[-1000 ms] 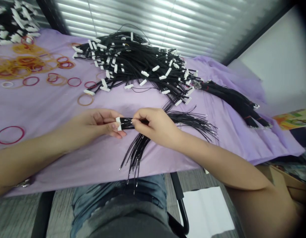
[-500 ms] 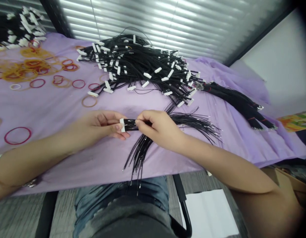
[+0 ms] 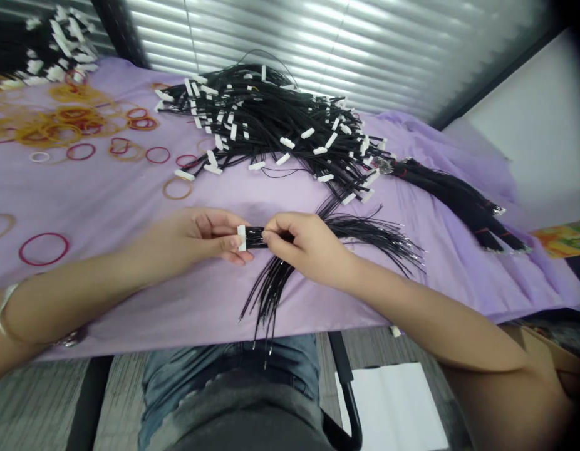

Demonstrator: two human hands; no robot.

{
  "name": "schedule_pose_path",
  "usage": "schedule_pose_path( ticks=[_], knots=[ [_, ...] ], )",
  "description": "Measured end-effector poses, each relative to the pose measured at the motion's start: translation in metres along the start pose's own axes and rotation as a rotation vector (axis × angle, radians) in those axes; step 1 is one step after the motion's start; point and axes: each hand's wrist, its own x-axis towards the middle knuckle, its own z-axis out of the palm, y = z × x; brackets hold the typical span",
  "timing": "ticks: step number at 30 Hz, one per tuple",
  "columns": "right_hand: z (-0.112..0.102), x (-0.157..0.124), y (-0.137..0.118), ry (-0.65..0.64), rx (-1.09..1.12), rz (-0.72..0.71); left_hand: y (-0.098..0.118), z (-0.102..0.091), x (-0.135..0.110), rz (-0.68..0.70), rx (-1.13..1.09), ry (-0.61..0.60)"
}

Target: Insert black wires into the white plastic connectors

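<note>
Left hand [image 3: 203, 235]: pinching white connector [image 3: 242, 238]. Right hand [image 3: 311, 249]: gripping black wires [image 3: 255, 237]; best held straight, without tugging.

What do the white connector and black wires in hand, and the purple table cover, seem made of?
White connector: probably hard plastic, matte, given its crisp, opaque block shape. Black wires: likely metal inside smooth plastic or rubber sheathing, since dark strands end in bright, silvery tips. Purple table cover: thin fabric or plastic sheeting; soft creases and faint sheen leave it open.
</note>
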Motion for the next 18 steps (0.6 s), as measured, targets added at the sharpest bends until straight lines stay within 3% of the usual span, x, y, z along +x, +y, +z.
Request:
schedule_pose_path(
  ticks=[18],
  knots=[
    [-0.0016,0.0012,0.0041,-0.009,-0.025,-0.256,0.0012,0.003,-0.0044,0.1,0.039,0.002]
  ],
)
